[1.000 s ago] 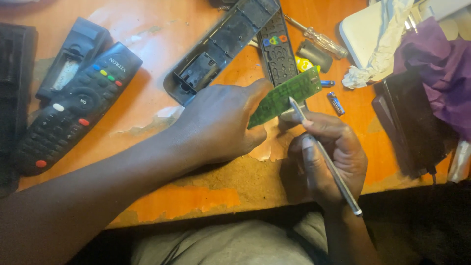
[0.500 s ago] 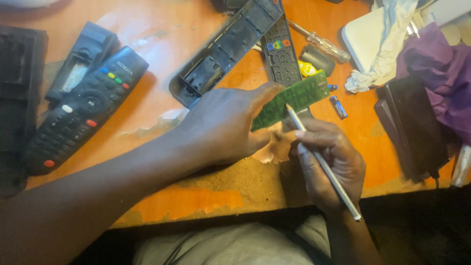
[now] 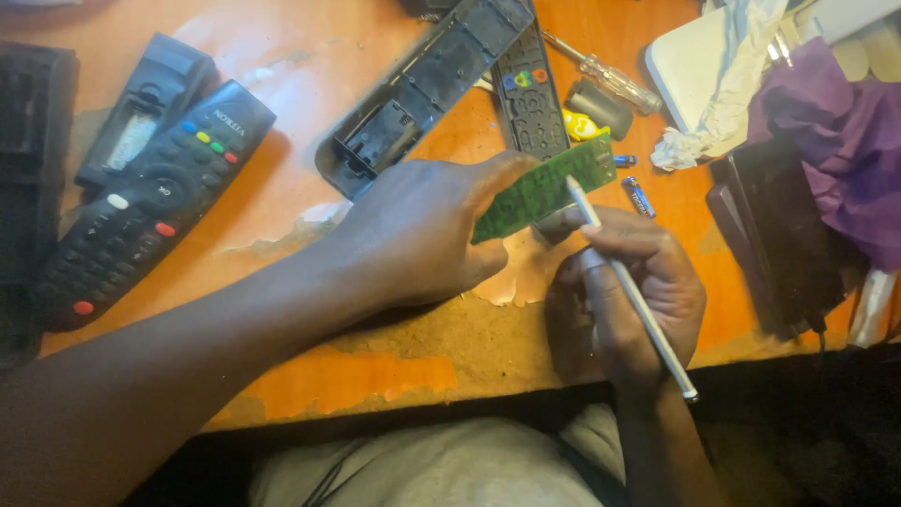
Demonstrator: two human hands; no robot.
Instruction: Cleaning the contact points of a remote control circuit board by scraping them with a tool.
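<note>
My left hand [image 3: 422, 235] holds a long green circuit board [image 3: 544, 188] by its near end, tilted up over the worn orange table [image 3: 282, 207]. My right hand [image 3: 624, 291] grips a thin white stick-like tool [image 3: 631, 291] like a pen, and the tool's tip touches the board's right part. Just behind the board lie an empty black remote shell [image 3: 422, 89] and a dark rubber keypad [image 3: 528, 99] with coloured buttons.
Two black remotes [image 3: 141, 202] lie at the left beside a dark case [image 3: 23, 188]. A clear-handled screwdriver [image 3: 610, 80], a yellow piece [image 3: 579, 125] and two small batteries [image 3: 636, 195] sit behind my hands. White tissue [image 3: 723, 103], purple cloth [image 3: 835, 141] and a dark box [image 3: 779, 244] crowd the right.
Both hands with the board and tool have shifted slightly; the tool's tip stays on the green board. Nothing was picked up or let go.
</note>
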